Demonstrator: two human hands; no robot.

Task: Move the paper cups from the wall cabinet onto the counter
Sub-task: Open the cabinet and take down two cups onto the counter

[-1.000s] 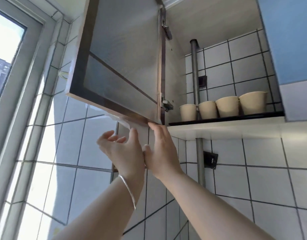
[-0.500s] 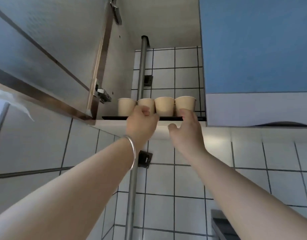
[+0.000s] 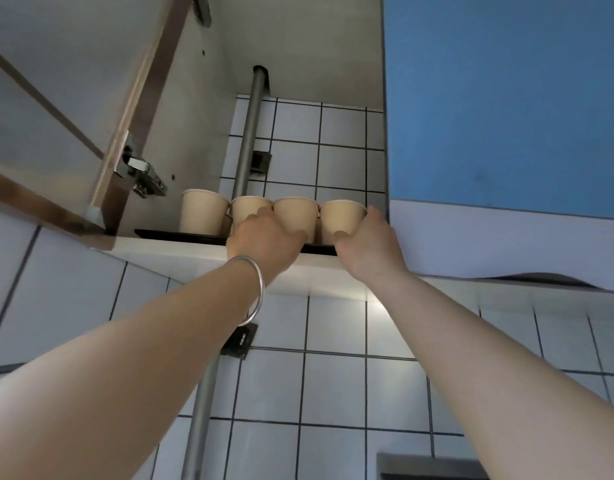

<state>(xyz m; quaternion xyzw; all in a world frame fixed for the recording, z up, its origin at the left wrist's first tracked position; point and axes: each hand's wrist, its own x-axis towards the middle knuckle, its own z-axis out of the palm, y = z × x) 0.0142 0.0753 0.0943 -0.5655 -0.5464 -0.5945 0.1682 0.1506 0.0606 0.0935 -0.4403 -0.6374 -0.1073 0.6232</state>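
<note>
Several tan paper cups stand in a row on a black tray on the wall cabinet's bottom shelf. My left hand, with a silver bangle on the wrist, wraps the second cup from the left; its thumb lies across the front of the third cup. My right hand grips the rightmost cup, thumb on its left side and fingers on its right. The leftmost cup is untouched. All cups still rest on the tray. The counter is out of view.
The cabinet door hangs open on the left, with its hinge near the leftmost cup. A grey pipe runs vertically behind the cups. A shut blue cabinet adjoins on the right. White tiled wall lies below.
Both hands have left the door's lower edge, risen to the shelf and closed around cups. The view has swung right and up toward the open cabinet.
</note>
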